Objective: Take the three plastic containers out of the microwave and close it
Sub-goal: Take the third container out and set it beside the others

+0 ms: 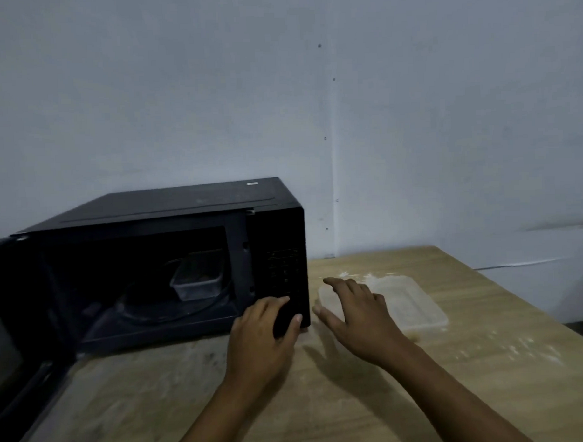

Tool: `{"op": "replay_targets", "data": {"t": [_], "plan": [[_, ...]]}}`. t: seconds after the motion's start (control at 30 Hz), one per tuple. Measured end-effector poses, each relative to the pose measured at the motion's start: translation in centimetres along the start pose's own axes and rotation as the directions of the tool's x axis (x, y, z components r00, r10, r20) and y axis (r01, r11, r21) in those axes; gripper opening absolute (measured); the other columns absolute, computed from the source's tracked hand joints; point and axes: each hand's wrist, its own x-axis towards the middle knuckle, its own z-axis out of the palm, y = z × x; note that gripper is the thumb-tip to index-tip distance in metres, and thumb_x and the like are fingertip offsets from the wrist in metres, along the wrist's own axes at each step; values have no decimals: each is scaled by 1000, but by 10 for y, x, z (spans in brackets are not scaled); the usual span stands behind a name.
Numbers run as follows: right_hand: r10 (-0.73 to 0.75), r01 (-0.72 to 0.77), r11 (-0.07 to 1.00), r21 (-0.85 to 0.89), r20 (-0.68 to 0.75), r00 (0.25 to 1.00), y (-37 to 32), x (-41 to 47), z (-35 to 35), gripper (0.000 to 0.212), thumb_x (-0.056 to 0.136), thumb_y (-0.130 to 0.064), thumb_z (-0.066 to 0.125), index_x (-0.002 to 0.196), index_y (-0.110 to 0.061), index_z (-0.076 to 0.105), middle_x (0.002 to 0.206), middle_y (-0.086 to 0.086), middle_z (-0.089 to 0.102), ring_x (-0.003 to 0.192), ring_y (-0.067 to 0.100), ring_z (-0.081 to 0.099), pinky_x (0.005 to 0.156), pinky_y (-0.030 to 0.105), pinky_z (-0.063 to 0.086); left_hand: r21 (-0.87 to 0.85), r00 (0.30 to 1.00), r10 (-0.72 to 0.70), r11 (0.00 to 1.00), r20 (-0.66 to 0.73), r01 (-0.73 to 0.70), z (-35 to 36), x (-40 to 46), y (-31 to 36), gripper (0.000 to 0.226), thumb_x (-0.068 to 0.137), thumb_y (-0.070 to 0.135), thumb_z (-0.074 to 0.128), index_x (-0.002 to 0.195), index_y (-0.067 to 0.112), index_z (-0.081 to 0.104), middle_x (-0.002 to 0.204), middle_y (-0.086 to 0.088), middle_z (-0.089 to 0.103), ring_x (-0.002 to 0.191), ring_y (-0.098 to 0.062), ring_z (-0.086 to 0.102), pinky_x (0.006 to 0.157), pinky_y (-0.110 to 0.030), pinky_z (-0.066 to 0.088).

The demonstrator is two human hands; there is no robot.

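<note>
A black microwave (171, 211) stands on the wooden table (323, 401) with its door (13, 346) swung open to the left. Inside, on the turntable, sits a clear plastic container (198, 280); it may be a stack, I cannot tell. A second clear container (415, 302) lies on the table to the right of the microwave. My left hand (264, 334) hovers in front of the microwave's lower right corner, fingers apart, holding nothing. My right hand (356, 314) is spread over the near left edge of the table container, fingers apart.
A grey wall (279, 89) rises behind the table. The table's right edge (517, 299) runs diagonally at the right. White crumbs or dust lie scattered on the table beyond the container and at the right.
</note>
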Motion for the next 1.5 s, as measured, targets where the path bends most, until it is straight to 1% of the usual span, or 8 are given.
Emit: {"op": "replay_targets", "data": {"t": [0.37,0.53,0.7,0.83,1.07,1.17,1.33,1.5], "plan": [[-252,237,960,151,88,964,-111,6,73,67,96,-61,40,153,-30,22,144,-8,40,130,14,38,106,34,35,126,992,-123,984,-30,126,-68,-29,-108,62,90,67,39,137,30,58,134,10,58,122,-13,56,94,-31,45],[-349,344,936,79,71,934,-143,28,121,68,96,-58,40,152,-22,26,145,0,41,132,19,37,107,35,34,208,979,-200,957,-27,201,-80,-43,-152,66,87,66,39,134,25,62,132,3,61,120,-21,59,94,-37,50],[-338,336,940,57,42,940,-152,41,168,70,96,-54,38,154,-16,26,158,7,32,147,25,24,122,39,12,173,952,-305,937,-22,305,-74,-53,-172,72,83,69,37,133,24,61,133,1,60,122,-22,58,96,-39,49],[-349,351,936,-4,96,932,-144,40,197,75,97,-58,30,158,-20,10,166,1,9,153,20,-1,121,36,-12,165,941,-339,928,7,334,-67,-57,-175,69,83,68,37,132,26,60,135,1,54,123,-22,55,98,-37,48],[-360,360,933,14,86,929,-140,41,199,72,98,-57,25,158,-23,8,167,-1,4,152,16,-7,119,37,-10,83,954,-294,951,-56,298,-78,-19,-175,49,90,51,59,129,22,59,127,-1,56,117,-24,57,94,-37,51],[-363,362,932,19,88,928,-139,42,197,71,98,-57,25,158,-23,8,167,-2,5,153,17,-5,119,37,-9,-14,921,-389,921,-19,388,-82,17,-178,48,93,50,59,129,18,59,127,-6,58,116,-27,59,92,-37,51],[-363,363,932,10,62,930,-138,42,199,70,97,-54,28,158,-23,11,166,-2,8,153,17,-1,119,37,-8,-129,799,-601,790,35,600,-86,74,-190,54,94,52,56,121,5,64,122,-17,67,112,-34,63,88,-35,48],[-354,353,935,37,67,933,-138,43,198,71,97,-52,30,158,-25,9,166,-6,5,152,12,-3,119,33,-11,-171,715,-676,694,179,699,-84,103,-196,54,93,49,60,94,-3,72,106,-21,72,101,-36,68,79,-34,49]]}}
